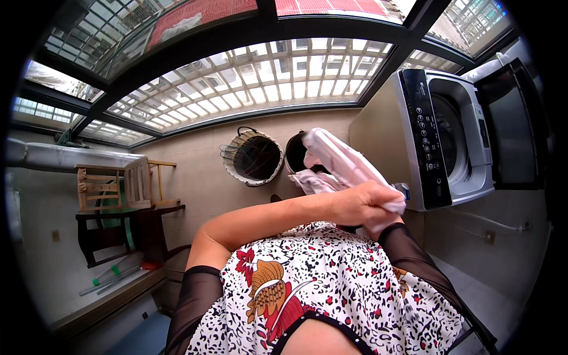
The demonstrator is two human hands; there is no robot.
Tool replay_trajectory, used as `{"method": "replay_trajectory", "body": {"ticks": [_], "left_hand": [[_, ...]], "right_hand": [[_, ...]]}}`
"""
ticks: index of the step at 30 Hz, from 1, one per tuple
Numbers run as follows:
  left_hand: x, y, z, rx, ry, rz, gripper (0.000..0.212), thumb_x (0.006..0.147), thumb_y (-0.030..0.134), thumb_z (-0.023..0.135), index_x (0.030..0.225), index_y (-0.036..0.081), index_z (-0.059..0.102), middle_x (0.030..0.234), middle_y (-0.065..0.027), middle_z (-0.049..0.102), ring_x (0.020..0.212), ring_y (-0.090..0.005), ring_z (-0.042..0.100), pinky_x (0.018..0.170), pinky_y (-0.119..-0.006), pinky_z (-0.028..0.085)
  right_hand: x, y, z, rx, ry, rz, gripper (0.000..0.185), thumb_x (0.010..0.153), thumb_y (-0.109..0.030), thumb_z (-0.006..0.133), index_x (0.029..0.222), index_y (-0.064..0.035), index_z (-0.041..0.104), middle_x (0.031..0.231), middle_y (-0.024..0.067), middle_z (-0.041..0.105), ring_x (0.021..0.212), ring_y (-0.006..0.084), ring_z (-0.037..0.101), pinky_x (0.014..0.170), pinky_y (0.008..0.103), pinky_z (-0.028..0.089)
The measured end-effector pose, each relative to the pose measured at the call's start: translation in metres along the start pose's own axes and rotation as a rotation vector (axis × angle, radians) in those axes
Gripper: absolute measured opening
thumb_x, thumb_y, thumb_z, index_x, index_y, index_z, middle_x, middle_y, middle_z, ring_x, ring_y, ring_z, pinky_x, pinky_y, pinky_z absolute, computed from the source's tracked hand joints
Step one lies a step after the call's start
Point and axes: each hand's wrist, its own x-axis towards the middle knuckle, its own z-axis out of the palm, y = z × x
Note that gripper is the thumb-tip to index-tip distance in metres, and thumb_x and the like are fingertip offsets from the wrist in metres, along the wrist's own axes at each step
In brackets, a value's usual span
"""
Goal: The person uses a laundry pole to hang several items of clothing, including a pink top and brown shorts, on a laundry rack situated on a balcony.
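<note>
My left hand (pixel 379 199) crosses in front of my body and is closed around a bunched pale pink cloth garment (pixel 344 157). The garment stretches from my fist up over a dark bucket (pixel 295 153), with a crumpled part hanging at the bucket's near side. My right hand (pixel 376 227) is just below my left, mostly hidden behind it and the cloth; its grip does not show. A short end of the cloth sticks out to the right of my left fist.
A white basket (pixel 228 166) holding dark contents and wire hangers stands left of the bucket. At right is a top-loading washing machine (pixel 421 146) with its lid up. Wooden chairs (pixel 137 182) stand at left. Windows (pixel 266 108) run along the far side.
</note>
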Motion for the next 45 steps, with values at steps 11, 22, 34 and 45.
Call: {"method": "replay_trajectory", "body": {"ticks": [11, 22, 34, 45], "left_hand": [[-0.034, -0.015, -0.059, 0.023, 0.227, -0.117, 0.02, 0.088, 0.011, 0.048, 0.101, -0.001, 0.058, 0.082, -0.0004, 0.057, 0.077, -0.0084, 0.05, 0.07, -0.025, 0.043], [-0.223, -0.096, -0.149, 0.112, 1.071, -0.599, 0.018, 0.087, 0.014, 0.052, 0.091, 0.0, 0.063, 0.074, 0.0001, 0.061, 0.059, -0.0067, 0.053, 0.054, -0.021, 0.043], [-0.173, -0.066, -0.131, 0.172, 0.648, -0.582, 0.031, 0.077, 0.015, 0.057, 0.104, 0.001, 0.057, 0.083, -0.0013, 0.059, 0.072, -0.0075, 0.052, 0.062, -0.023, 0.044], [-0.192, -0.078, -0.127, 1.135, 0.82, -0.386, 0.019, 0.063, 0.001, 0.06, 0.08, 0.001, 0.05, 0.076, -0.0121, 0.052, 0.073, -0.0289, 0.054, 0.064, -0.037, 0.045]], "right_hand": [[0.037, 0.012, -0.028, 0.044, 0.057, 0.006, 0.035, 0.09, -0.018, 0.045, 0.122, -0.004, 0.044, 0.108, 0.0099, 0.055, 0.088, 0.0226, 0.059, 0.073, 0.0316, 0.052], [-0.001, -0.022, -0.025, 0.032, -0.19, 0.524, 0.061, 0.08, -0.027, 0.056, 0.132, -0.0029, 0.035, 0.119, 0.0173, 0.049, 0.096, 0.0185, 0.055, 0.068, 0.0316, 0.05], [-0.036, -0.051, -0.013, -1.64, 0.367, -0.366, 0.072, 0.069, -0.016, 0.073, 0.129, -0.0016, 0.035, 0.126, 0.0215, 0.043, 0.112, 0.0341, 0.047, 0.097, 0.036, 0.037], [-0.001, -0.03, 0.089, -1.233, -0.077, -0.147, 0.025, 0.081, -0.018, 0.058, 0.082, 0.0062, 0.063, 0.064, 0.0, 0.057, 0.058, 0.0052, 0.048, 0.052, 0.0224, 0.04]]}}
